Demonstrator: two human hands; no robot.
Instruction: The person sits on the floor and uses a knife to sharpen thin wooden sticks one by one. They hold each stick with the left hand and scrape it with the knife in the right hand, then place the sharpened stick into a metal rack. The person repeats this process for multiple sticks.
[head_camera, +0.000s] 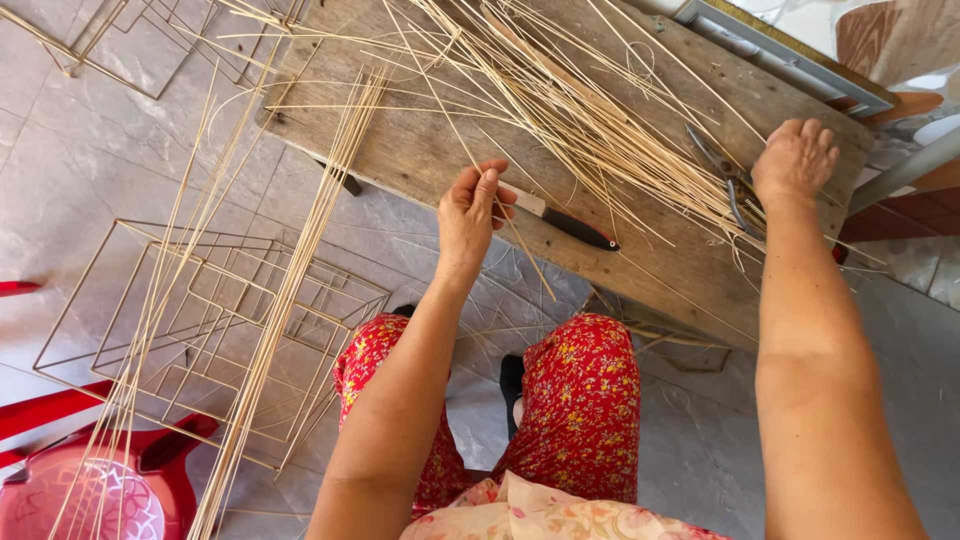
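Observation:
My left hand (468, 213) pinches a thin pale rattan strand (455, 130) between thumb and fingers, just above the near edge of a low wooden bench (420, 150). A knife (565, 222) with a black handle lies on the bench just right of that hand. My right hand (795, 160) rests palm down on the bench's right end, on the loose pile of rattan strands (590, 120), beside a pair of metal pliers (728, 175). Nothing shows inside its fingers.
A bundle of long rattan sticks (290, 290) leans from the bench down to the tiled floor at left. Under it lie square wire frames (215, 320). A red plastic stool (90, 490) sits at bottom left. My knees in red floral cloth (580, 400) are below.

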